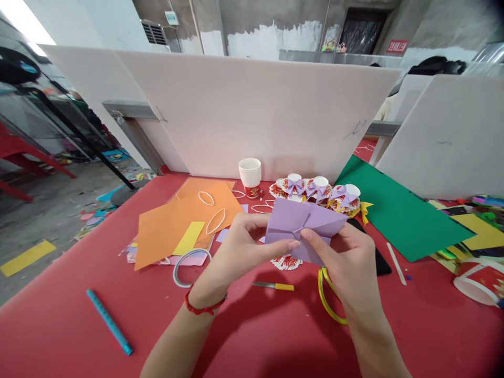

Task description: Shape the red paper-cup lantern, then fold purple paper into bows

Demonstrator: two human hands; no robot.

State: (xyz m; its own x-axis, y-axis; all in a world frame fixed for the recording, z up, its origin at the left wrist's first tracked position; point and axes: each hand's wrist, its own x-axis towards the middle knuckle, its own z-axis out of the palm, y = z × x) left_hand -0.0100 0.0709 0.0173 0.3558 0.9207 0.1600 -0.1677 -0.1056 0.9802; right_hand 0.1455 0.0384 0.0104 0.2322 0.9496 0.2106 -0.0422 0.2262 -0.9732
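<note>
A creased sheet of purple paper [289, 215] is held up above the red table, pinched between both hands. My left hand [246, 241] grips its left side, thumb in front and fingers behind. On the right side my right hand [342, 257] presses its thumb near the middle, where folds meet. Below the paper lies a small knife [284, 286] with a yellow handle. Beside my right hand is a yellow ring-shaped handle or roll [326, 299], partly hidden by the hand. Behind the paper stand several small decorated paper cups [321, 184] with purple bows.
A stack of paper cups [250, 176] stands by the white partition [252, 115]. Orange sheets [157, 231], a yellow strip [189, 238] and a tape roll [176, 270] lie left. A blue stick [109, 321] is nearer me. Green card [401, 215] and a tipped red cup [480, 283] are right.
</note>
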